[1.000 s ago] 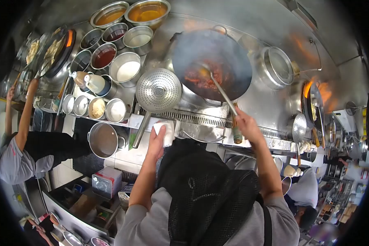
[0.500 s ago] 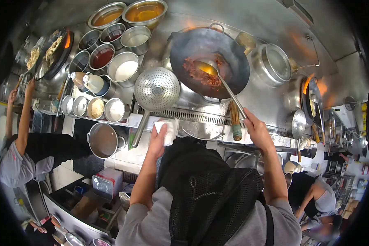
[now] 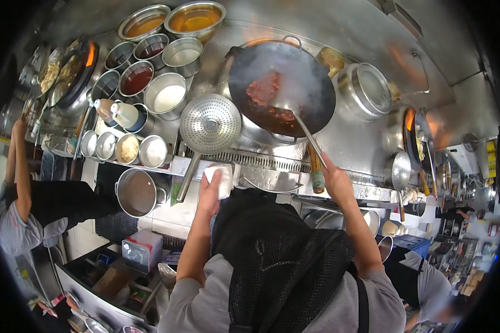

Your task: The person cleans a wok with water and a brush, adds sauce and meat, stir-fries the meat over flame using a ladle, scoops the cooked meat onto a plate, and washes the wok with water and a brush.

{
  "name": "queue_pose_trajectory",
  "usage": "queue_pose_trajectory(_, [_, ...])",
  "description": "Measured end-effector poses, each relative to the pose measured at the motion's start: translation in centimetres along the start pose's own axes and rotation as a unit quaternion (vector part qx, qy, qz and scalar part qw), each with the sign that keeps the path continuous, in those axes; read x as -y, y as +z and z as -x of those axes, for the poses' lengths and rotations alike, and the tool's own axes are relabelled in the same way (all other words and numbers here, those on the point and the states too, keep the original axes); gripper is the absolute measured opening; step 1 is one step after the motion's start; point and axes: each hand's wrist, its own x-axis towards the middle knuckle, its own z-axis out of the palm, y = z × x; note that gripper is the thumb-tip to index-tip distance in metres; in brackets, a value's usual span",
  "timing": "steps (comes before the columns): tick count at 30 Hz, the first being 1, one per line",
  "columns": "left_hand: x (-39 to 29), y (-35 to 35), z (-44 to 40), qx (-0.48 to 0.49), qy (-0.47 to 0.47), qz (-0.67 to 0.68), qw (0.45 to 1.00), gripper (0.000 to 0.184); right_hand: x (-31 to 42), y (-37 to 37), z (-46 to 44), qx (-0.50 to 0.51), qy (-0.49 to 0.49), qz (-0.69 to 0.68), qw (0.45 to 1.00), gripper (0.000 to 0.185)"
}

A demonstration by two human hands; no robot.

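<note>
My right hand (image 3: 337, 180) is closed around the handle of a metal ladle (image 3: 308, 129). The ladle's bowl is down among reddish-brown chopped food (image 3: 264, 89) in a dark wok (image 3: 321, 100), and steam partly covers it. In my left hand (image 3: 209, 194), by the front edge of the stove, is a folded white cloth (image 3: 224, 180). A perforated strainer (image 3: 211, 123) rests left of the wok, its handle pointing toward me. Beside my right hand, a bamboo brush (image 3: 316, 173) with a green-wrapped end leans at the stove's edge.
Metal pots of sauces (image 3: 136, 78) and bowls of seasonings (image 3: 129, 149) crowd the left side, with squeeze bottles (image 3: 125, 114) among them. A lidded steel pot (image 3: 366, 91) stands right of the wok. Flames show behind the wok. Another person (image 3: 19, 205) works at the far left.
The ladle bowl has come lower and nearer me in the wok; the amber liquid seen in it no longer shows. Steam has thickened, and more food shows on the wok's left side.
</note>
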Motion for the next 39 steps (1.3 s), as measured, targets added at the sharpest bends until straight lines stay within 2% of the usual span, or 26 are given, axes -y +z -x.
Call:
queue_pose_trajectory(1, [-0.1, 0.3, 0.2, 0.002, 0.000, 0.000, 1.000, 0.049, -0.5, 0.0, -0.8, -0.002, 0.001, 0.000, 1.000, 0.045])
queue_pose_trajectory(3, [-0.4, 0.9, 0.5, 0.009, -0.005, -0.005, 1.000, 0.049, -1.1, -0.5, -2.6, -0.072, -0.069, -0.155, 0.983, 0.044])
queue_pose_trajectory(5, [-0.7, 1.0, 0.7, 0.014, -0.004, -0.008, 1.000, 0.049, 0.4, -2.5, -2.0, -0.055, -0.032, -0.170, 0.983, 0.042])
queue_pose_trajectory(8, [-0.3, 0.8, 0.8, 0.005, -0.001, -0.005, 1.000, 0.049, 1.4, -2.7, -1.5, -0.080, -0.014, -0.136, 0.987, 0.044])
queue_pose_trajectory(10, [-0.3, 0.6, 0.7, -0.002, 0.006, -0.008, 1.000, 0.049, 1.6, -1.2, -2.5, -0.007, 0.043, -0.022, 0.999, 0.043])
queue_pose_trajectory(14, [0.1, 0.5, 0.7, 0.003, 0.001, -0.002, 1.000, 0.049, -0.1, -0.5, -4.8, -0.037, -0.019, -0.083, 0.996, 0.043])
queue_pose_trajectory(16, [-0.1, 0.3, 0.9, 0.006, -0.003, -0.005, 1.000, 0.049, -0.4, -1.5, -4.9, -0.098, -0.077, -0.163, 0.979, 0.043])
queue_pose_trajectory(20, [-0.5, 0.5, 1.2, -0.002, -0.002, 0.007, 1.000, 0.049, 2.0, -1.8, -4.3, -0.124, -0.066, -0.154, 0.978, 0.043])
queue_pose_trajectory(22, [-0.4, 0.2, 1.0, 0.002, -0.005, 0.009, 1.000, 0.050, 2.6, -0.1, -5.2, -0.009, 0.032, -0.044, 0.998, 0.043])
queue_pose_trajectory(23, [-0.1, 0.0, 0.7, 0.006, 0.003, 0.002, 1.000, 0.050, 1.5, 0.8, -5.9, -0.011, 0.032, -0.044, 0.998, 0.043])
queue_pose_trajectory(25, [-0.1, 0.0, 0.2, 0.009, 0.016, -0.002, 1.000, 0.050, -0.5, 1.5, -7.4, -0.082, -0.081, -0.166, 0.979, 0.042])
queue_pose_trajectory(29, [-0.6, -0.2, 0.3, 0.002, 0.015, -0.005, 1.000, 0.049, 0.6, -2.2, -6.2, -0.100, -0.051, -0.165, 0.980, 0.042])
queue_pose_trajectory(32, [-1.0, 0.1, 0.6, -0.002, 0.010, 0.007, 1.000, 0.049, 2.1, -1.9, -5.3, -0.131, -0.022, -0.132, 0.982, 0.042])
queue_pose_trajectory(34, [-1.1, 0.0, 0.7, 0.008, 0.007, 0.009, 1.000, 0.049, 1.7, 0.1, -6.2, -0.013, 0.042, -0.036, 0.998, 0.041])
queue_pose_trajectory(35, [-1.0, -0.1, 0.7, 0.006, 0.003, -0.005, 1.000, 0.050, 0.5, 1.1, -6.9, -0.016, 0.043, -0.037, 0.998, 0.041])
queue_pose_trajectory(37, [-0.8, -0.1, 0.0, 0.001, 0.004, -0.013, 1.000, 0.050, -1.5, 1.5, -8.7, -0.105, -0.108, -0.168, 0.974, 0.042])
queue_pose_trajectory(39, [-0.3, -0.5, -0.2, 0.010, 0.015, -0.016, 1.000, 0.050, -0.3, -0.6, -7.8, -0.096, -0.086, -0.175, 0.976, 0.042])
